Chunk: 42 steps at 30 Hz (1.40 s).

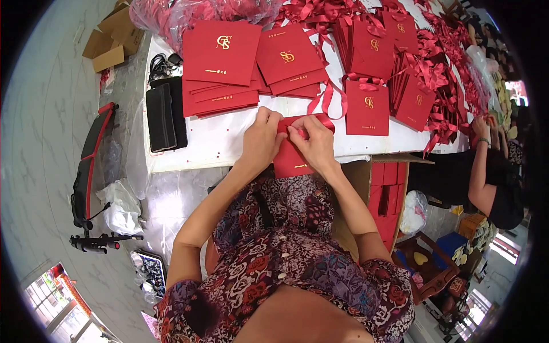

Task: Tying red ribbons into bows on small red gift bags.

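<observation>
At the table's near edge I hold a small flat red paper bag with gold print low on its front. My left hand is closed on the bag's left side, thumb on its face. My right hand has its fingers closed at the upper part of the bag, where red ribbon shows at the fingertips. A loop of red ribbon stands out beyond the right knuckles. My fingers hide much of the bag's top. Just to the right lies a red bag with a gold emblem and ribbon along its top.
Stacks of red bags lie beyond my hands on the white table. Ribboned bags and loose ribbon fill the right. A black phone case sits left. Below the edge stands a cardboard box; another person's arm is far right.
</observation>
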Each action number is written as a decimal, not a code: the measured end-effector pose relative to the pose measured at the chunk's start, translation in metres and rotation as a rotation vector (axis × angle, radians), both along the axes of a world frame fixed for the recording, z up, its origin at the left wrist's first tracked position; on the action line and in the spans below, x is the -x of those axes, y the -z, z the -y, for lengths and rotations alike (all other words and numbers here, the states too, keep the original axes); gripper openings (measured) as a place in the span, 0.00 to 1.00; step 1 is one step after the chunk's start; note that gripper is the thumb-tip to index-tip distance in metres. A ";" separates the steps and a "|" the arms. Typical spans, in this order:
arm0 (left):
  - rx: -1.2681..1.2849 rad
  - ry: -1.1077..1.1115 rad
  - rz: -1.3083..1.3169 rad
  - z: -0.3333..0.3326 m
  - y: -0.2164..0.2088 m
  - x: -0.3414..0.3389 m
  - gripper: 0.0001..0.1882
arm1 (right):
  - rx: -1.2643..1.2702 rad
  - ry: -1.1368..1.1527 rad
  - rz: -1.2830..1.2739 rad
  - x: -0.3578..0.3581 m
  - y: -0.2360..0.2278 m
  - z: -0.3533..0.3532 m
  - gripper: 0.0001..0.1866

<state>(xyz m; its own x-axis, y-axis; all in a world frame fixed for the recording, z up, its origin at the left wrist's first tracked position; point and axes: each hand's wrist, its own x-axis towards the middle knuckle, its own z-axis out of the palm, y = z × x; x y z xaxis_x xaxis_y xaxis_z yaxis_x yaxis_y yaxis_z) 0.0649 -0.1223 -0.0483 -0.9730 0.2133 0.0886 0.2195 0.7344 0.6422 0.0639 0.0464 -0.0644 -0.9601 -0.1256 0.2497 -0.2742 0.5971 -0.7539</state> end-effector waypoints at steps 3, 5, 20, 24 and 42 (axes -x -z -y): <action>-0.059 0.016 -0.019 0.001 0.000 0.004 0.18 | 0.008 0.007 -0.020 -0.001 0.002 0.001 0.08; -0.052 0.072 -0.088 0.003 0.003 0.004 0.12 | 0.017 0.020 -0.004 -0.002 0.001 0.004 0.08; -0.275 -0.033 0.017 -0.005 -0.003 0.002 0.08 | 0.040 -0.034 0.025 -0.009 -0.022 0.003 0.08; -0.243 -0.039 0.001 0.000 -0.007 0.012 0.09 | -0.007 -0.123 0.021 -0.005 -0.039 -0.002 0.07; -0.179 0.200 -0.342 0.004 -0.023 0.008 0.05 | 0.397 -0.572 0.675 0.073 -0.012 -0.024 0.09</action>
<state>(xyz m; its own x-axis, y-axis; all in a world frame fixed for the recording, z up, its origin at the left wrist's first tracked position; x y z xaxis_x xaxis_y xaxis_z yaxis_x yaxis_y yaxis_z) 0.0570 -0.1259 -0.0253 -0.8220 0.3467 0.4518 0.5688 0.5394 0.6209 -0.0095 0.0705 -0.0520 -0.7367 -0.6439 -0.2063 0.1198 0.1760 -0.9771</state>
